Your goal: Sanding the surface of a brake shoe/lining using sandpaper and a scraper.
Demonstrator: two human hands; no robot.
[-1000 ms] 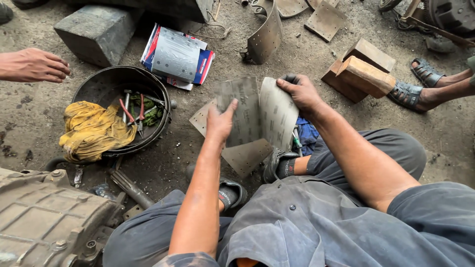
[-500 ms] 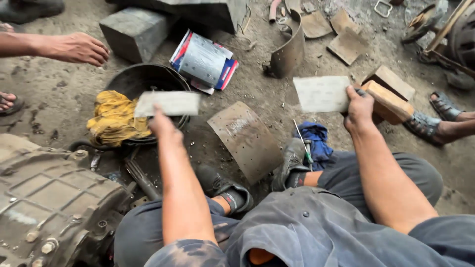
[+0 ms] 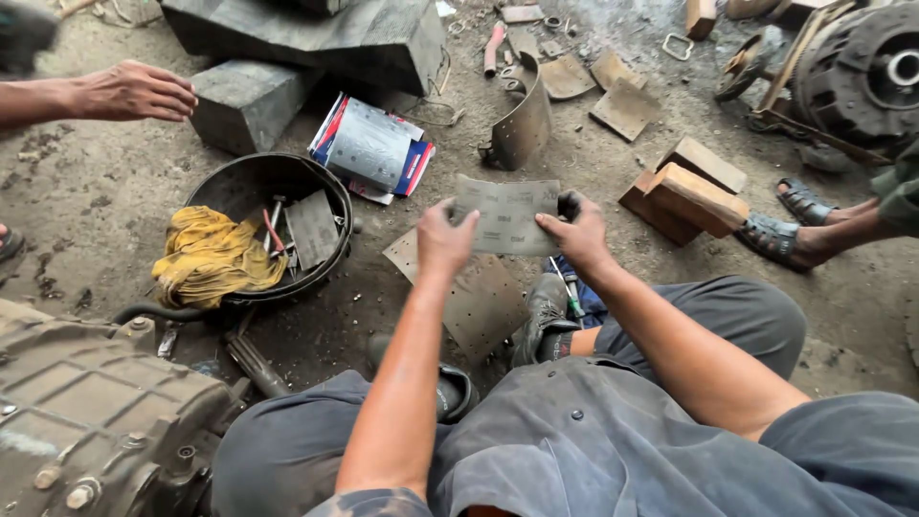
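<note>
Grey abrasive sheet (image 3: 507, 214) held up in both hands, centre of frame.

Left hand (image 3: 443, 236) and right hand (image 3: 577, 233) each pinch a side edge, fingers closed on it, sheet taut above the curved brake lining (image 3: 476, 299) lying on the ground. One cut piece (image 3: 312, 228) already sits in the black pan (image 3: 330, 188) with the yellow rag (image 3: 212, 257), left of centre. Lining appears not yet worked; judged early.

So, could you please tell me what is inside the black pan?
The black pan holds a yellow rag, a grey sheet and a few tools with red handles. The rag covers whatever lies beneath it.
</note>
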